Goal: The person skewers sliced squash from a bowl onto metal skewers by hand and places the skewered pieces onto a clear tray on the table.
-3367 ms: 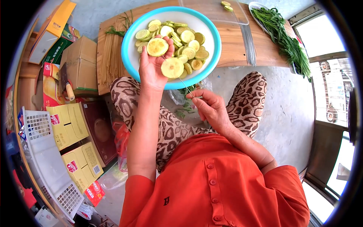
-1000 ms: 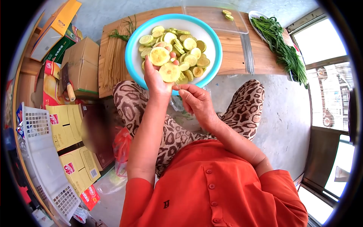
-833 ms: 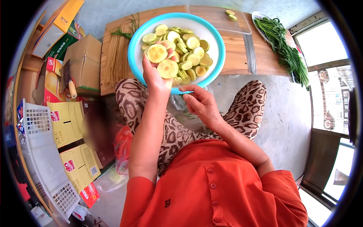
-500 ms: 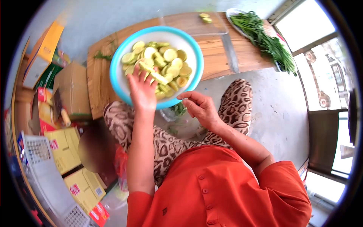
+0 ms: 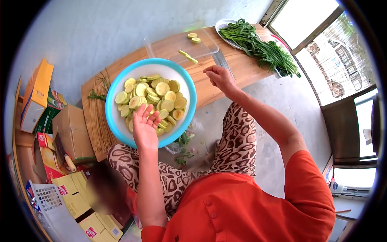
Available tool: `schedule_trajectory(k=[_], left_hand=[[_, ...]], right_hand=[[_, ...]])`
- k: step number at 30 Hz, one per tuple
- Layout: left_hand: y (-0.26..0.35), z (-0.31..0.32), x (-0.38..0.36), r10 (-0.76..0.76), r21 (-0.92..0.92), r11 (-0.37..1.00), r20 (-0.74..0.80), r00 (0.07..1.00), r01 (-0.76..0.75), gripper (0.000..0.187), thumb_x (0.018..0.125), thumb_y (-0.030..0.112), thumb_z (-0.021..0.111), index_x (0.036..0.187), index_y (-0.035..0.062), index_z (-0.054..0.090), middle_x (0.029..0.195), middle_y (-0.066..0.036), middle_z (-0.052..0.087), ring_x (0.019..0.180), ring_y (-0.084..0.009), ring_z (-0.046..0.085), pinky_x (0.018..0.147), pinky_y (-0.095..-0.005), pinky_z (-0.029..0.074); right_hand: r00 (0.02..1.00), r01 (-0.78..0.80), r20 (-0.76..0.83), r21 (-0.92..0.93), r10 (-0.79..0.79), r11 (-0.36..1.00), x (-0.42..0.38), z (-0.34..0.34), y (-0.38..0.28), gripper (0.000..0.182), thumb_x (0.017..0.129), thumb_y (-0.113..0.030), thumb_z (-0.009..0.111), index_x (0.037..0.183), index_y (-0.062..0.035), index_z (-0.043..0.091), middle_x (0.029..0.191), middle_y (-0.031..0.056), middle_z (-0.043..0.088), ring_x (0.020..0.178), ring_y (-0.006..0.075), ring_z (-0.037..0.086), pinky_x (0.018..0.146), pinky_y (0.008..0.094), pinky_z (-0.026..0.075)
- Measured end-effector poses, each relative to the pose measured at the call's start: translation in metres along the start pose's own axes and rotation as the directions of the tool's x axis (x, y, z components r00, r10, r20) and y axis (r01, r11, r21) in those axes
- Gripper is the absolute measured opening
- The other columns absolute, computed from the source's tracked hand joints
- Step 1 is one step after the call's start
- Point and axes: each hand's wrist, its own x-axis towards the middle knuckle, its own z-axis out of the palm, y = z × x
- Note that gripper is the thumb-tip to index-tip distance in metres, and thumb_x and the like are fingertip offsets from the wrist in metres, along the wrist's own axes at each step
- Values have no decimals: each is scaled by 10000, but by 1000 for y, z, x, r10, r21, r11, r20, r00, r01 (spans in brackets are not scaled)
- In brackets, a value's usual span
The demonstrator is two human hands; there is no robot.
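A white bowl with a blue rim (image 5: 111, 101) holds several round yellow-green squash slices (image 5: 161, 88) and rests on the wooden bench (image 5: 242, 70) above my knees. My left hand (image 5: 145, 127) lies flat on the near slices with its fingers spread. My right hand (image 5: 219, 77) is raised over the bench to the right of the bowl, right by a bundle of thin metal skewers (image 5: 223, 60). Its fingertips are pinched together, and I cannot see whether a skewer is between them.
A clear board (image 5: 177, 44) behind the bowl carries a few slices. Leafy greens (image 5: 262, 46) lie on a plate at the bench's right end. Thin sticks (image 5: 96, 121) lie at its left end. Cardboard boxes (image 5: 68, 129), a cleaver handle (image 5: 68, 162) and a white basket (image 5: 52, 201) crowd the floor on the left.
My left hand, which held two skewered slices up, has dropped onto the slices in the bowl. My right hand has left my lap and moved up over the bench. The view has tilted.
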Motion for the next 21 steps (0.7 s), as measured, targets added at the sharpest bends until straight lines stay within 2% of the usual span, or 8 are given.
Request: schedule_trajectory(k=[2,8,9,10,13,14,16,21], left_hand=[[-2,-2,2,-25,-13,1000,17,1000,26,546,975,449,379,1303,18,443,1175,-100,541,953,-186,549,833,-331,452],[-5,7,2,-62,-36,997,6,998,63,528,972,431,400,1268,-1,465,1064,-94,579,876,-165,563,791,-307,463],[-6,7,2,-80,-32,996,2,997,80,523,973,425,399,1264,-3,467,1064,-95,578,870,-166,563,789,-309,463],[-7,7,2,-97,-29,995,-1,995,97,517,973,419,398,1261,-4,469,1063,-95,578,864,-166,562,787,-310,464],[-7,10,1,-108,-21,994,-18,994,107,507,975,405,385,1251,-9,477,1054,-103,580,850,-170,560,781,-314,466],[-6,10,1,-113,-16,993,-17,993,113,505,975,402,380,1249,-10,480,1051,-106,580,848,-172,561,779,-315,466],[-5,10,1,-115,-16,993,-28,993,114,496,977,391,372,1244,-11,484,1047,-111,581,843,-174,561,774,-317,468],[-3,11,1,-122,-53,991,-7,992,122,478,982,379,373,1226,-13,498,1032,-111,587,827,-174,563,766,-317,468]], right_hand=[[999,2,-33,-4,-2,1000,28,-2,16,212,860,-140,562,958,27,647,599,13,540,519,80,491,485,250,407],[989,-40,-150,-294,-5,955,124,-4,48,182,801,-180,590,866,-37,681,668,100,642,588,166,622,567,314,485],[983,-50,-182,-385,-23,921,138,-3,47,186,784,-222,595,862,-83,692,753,138,670,694,239,659,641,359,505],[983,-46,-180,-384,-26,922,158,-3,52,186,784,-222,595,862,-83,692,753,138,670,694,239,659,641,359,505],[983,-76,-182,-551,-30,831,192,0,57,259,776,-289,623,966,-119,674,934,166,671,940,318,628,801,426,486],[984,-76,-178,-550,-28,832,196,3,60,259,776,-289,623,966,-119,674,934,166,671,940,318,628,801,426,486],[970,-99,-225,-708,-90,700,200,9,66,313,780,-286,623,1055,-139,644,990,161,660,967,325,617,829,427,478],[987,-61,-141,-781,-81,621,188,17,76,291,787,-264,612,1047,-135,633,998,158,654,975,325,613,830,426,482]])
